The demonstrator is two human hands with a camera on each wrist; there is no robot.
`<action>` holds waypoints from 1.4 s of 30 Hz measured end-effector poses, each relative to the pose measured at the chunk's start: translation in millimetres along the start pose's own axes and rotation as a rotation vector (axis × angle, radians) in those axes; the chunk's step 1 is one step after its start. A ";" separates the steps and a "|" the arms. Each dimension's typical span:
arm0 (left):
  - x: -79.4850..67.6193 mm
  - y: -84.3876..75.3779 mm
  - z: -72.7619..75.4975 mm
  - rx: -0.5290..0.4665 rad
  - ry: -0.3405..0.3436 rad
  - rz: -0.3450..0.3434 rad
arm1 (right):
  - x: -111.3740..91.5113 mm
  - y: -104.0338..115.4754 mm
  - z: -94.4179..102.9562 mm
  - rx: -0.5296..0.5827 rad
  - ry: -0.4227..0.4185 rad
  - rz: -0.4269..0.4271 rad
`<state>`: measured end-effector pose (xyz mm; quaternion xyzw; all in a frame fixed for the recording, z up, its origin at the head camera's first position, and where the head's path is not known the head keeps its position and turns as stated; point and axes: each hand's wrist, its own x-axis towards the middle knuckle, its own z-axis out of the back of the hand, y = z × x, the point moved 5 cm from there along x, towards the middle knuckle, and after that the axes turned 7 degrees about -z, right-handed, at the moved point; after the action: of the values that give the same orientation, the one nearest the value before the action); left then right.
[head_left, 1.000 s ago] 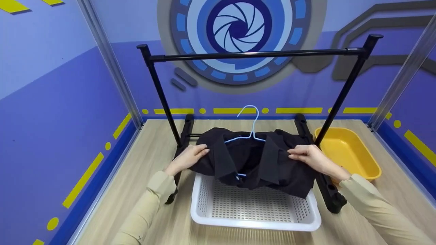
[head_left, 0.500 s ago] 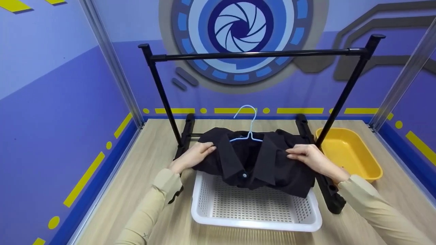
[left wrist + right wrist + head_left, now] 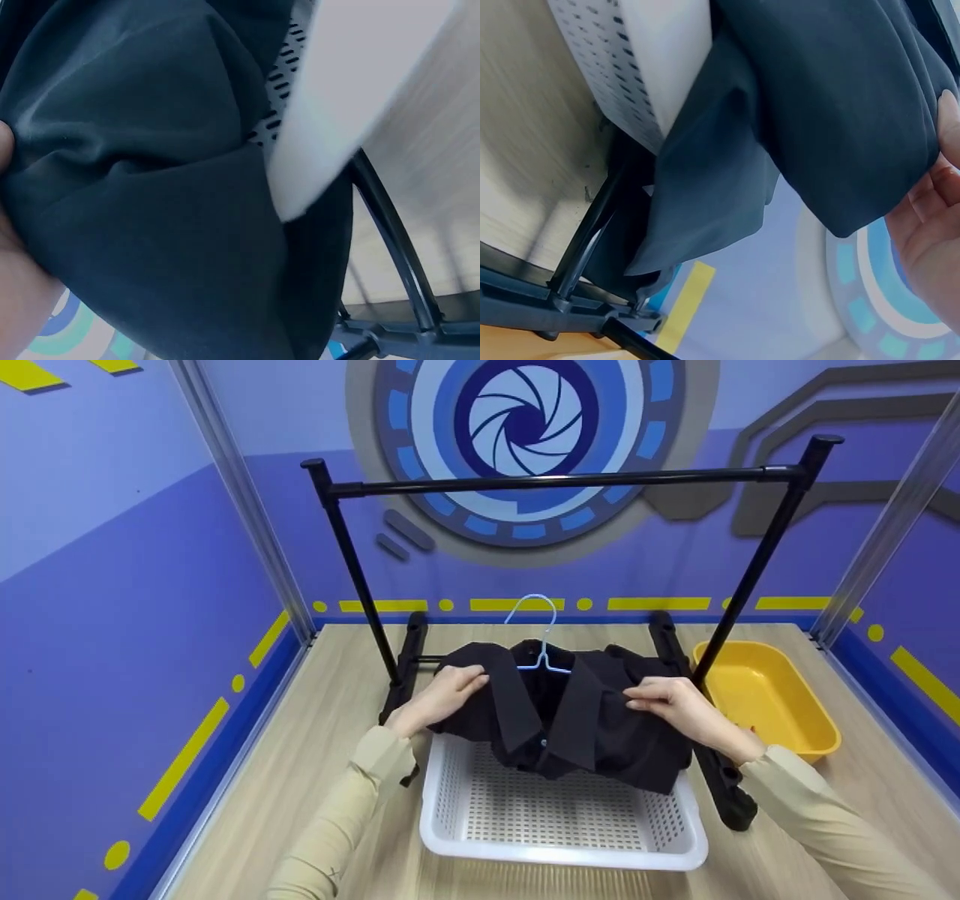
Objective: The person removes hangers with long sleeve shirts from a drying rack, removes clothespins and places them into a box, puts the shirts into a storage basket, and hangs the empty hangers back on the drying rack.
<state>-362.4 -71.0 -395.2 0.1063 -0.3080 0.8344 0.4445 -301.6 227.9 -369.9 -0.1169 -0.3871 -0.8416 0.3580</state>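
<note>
A black collared shirt (image 3: pixel 472 712) lies over the back part of a white perforated basket (image 3: pixel 562 851). Inside its neck opening sits a light blue wire hanger (image 3: pixel 545 649), the hook sticking up above the collar and the ends of its arms hidden under the cloth. My left hand (image 3: pixel 442 699) pinches the shirt's left shoulder. On the other side my right hand (image 3: pixel 679 709) pinches the right shoulder between thumb and fingers. In the right wrist view, thumb and fingers hold the edge of the dark cloth (image 3: pixel 847 112).
A black garment rack (image 3: pixel 562 480) stands around the basket, its bar above and behind the shirt. To the right, a yellow tub (image 3: pixel 772 697) stands beside the rack's foot. Blue patterned walls (image 3: pixel 187 585) enclose the wooden table (image 3: pixel 247 840).
My left hand has moved right along the shirt, toward the collar. The hanger's hook has shifted left, and the collar sides sit closer together. My right hand stays nearly in place.
</note>
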 end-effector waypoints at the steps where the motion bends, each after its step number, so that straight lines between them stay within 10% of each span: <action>1: 1.5 -1.1 -0.2 0.006 -0.001 0.000 | 0.8 3.7 0.3 -0.003 -0.001 0.004; 22: 19.9 -19.2 -2.2 0.053 -0.036 -0.034 | -5.0 -26.7 -5.8 -0.005 -0.046 0.083; 42: 14.5 -15.3 5.6 -0.093 -0.129 -0.057 | -4.8 5.3 13.4 0.018 -0.076 0.113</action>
<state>-359.0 -58.2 -377.8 0.1479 -0.3713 0.7975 0.4519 -295.6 237.9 -360.2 -0.1672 -0.4009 -0.8115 0.3909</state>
